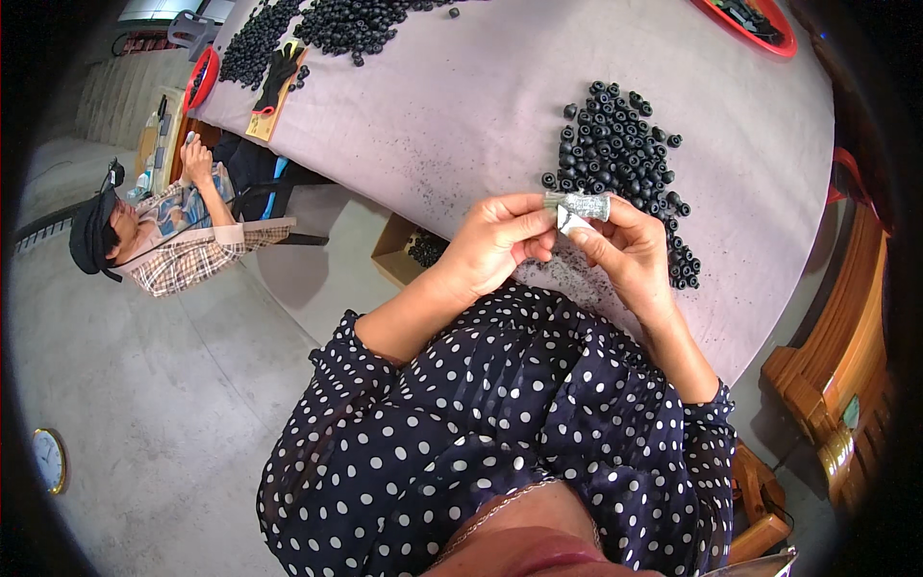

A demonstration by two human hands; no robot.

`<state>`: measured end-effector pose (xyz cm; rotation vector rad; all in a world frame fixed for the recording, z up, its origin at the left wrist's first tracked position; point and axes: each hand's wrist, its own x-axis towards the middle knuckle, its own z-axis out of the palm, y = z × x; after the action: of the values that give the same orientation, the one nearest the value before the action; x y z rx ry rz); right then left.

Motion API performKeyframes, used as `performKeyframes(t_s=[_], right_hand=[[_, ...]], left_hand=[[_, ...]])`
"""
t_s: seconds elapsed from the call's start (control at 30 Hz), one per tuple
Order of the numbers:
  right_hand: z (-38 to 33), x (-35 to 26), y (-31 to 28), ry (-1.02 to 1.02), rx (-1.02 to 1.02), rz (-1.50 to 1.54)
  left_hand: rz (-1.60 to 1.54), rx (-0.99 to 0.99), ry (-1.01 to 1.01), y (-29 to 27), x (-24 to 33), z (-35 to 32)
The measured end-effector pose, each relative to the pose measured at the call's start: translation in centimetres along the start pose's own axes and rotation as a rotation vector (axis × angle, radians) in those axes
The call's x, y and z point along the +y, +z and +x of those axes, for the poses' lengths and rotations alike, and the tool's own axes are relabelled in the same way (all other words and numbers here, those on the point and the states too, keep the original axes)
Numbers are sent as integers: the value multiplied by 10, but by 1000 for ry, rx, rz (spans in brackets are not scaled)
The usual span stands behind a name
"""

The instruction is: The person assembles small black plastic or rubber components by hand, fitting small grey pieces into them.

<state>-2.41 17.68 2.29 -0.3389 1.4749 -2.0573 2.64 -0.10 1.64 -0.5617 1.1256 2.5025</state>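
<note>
Over the near part of the cloth-covered table, both hands meet at a small silvery-green packet [590, 204] with a white folded flap [569, 220]. My left hand [492, 237] pinches the packet's left end between thumb and forefinger. My right hand [630, 252] grips its right side, the thumb pressed on the white flap and the fingers behind. What lies inside the wrapper cannot be made out. Just beyond the hands lies a loose pile of small round black parts with holes [612, 144], trailing down past my right hand. Fine black crumbs dot the cloth around it.
A larger heap of black parts [351, 27] covers the far left, near a black glove [279, 77]. Red basins stand at the far right [790, 46] and left edge [200, 79]. A cardboard box [388, 252] sits below the table; a co-worker [183, 226] sits at left.
</note>
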Motion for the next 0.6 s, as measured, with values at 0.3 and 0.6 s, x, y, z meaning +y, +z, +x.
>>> performKeyframes(t_s=[0.3,0.6], right_hand=[[0,1,1,56,-18,15],[-1,0,1,137,-68,209]], left_hand=[[-124,8,81,-2,5,1],[-191,-41,-23,3,7,-2]])
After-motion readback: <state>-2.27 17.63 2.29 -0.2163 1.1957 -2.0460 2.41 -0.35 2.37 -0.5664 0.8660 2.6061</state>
